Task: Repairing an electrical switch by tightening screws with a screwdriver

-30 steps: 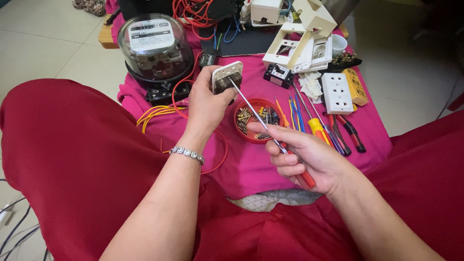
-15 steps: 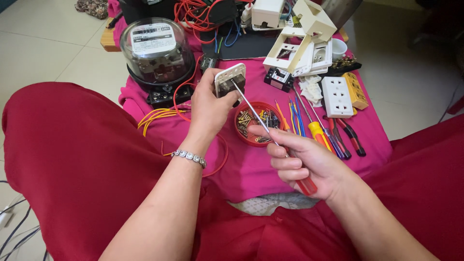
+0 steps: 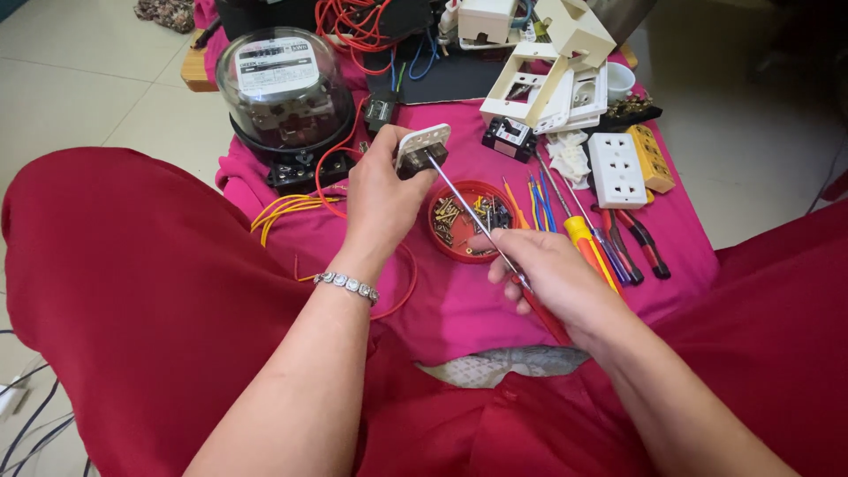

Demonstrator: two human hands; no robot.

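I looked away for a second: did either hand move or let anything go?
Hardly. The left hand keeps its grip on the small white socket, and the right hand still holds the red-handled screwdriver, tip at the socket. The red dish of screws and the meter have not moved.

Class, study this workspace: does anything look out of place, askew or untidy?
Yes. The cream plastic faceplate frames at the far edge are heaped at tilted angles, not stacked flat. Loose orange wire sprawls over the pink cloth beside the glass-domed meter. The red dish of screws is not spilled.
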